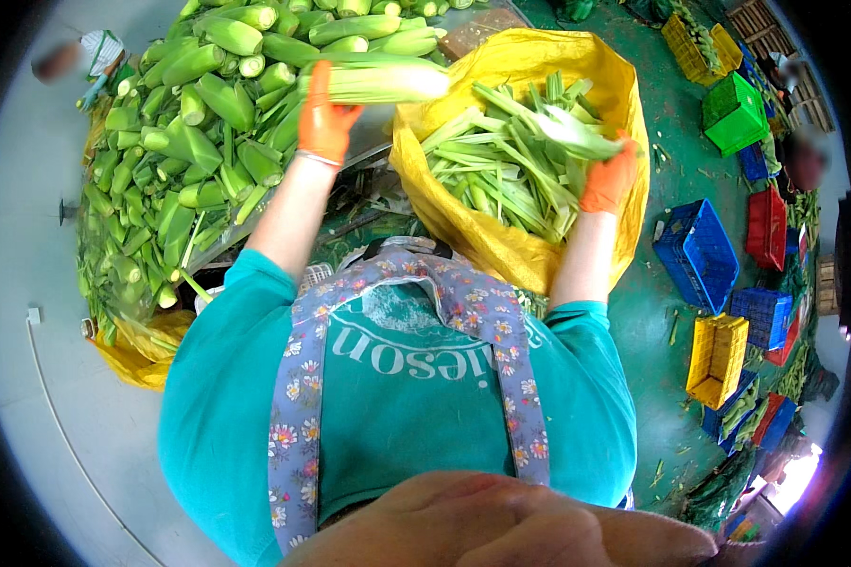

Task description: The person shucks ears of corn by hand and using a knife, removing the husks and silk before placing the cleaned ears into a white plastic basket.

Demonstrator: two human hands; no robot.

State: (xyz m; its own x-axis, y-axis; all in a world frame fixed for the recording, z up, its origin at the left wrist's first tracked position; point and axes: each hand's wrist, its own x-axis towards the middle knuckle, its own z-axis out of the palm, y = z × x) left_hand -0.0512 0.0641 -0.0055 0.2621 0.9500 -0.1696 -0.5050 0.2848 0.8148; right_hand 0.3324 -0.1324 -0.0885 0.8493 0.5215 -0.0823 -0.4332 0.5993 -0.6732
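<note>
My left hand (325, 123), in an orange glove, is closed round an ear of corn (388, 83) with pale inner husk showing and its end pointing right. The ear is held above the near right side of a big heap of green corn ears (194, 123). In an orange glove too, my right hand (611, 178) grips a strip of corn husk (577, 134) at the right side of an open yellow sack (632, 94). Loose green husks (501, 170) fill the sack's mouth. The fingers of my right hand are partly hidden by the husk.
Blue (698, 253), green (734, 113), red (766, 229) and yellow (717, 359) crates stand on the green floor (657, 406) at right. Another person (102, 52) is beside the heap at far left. A yellow bag (137, 359) lies below the heap's near end.
</note>
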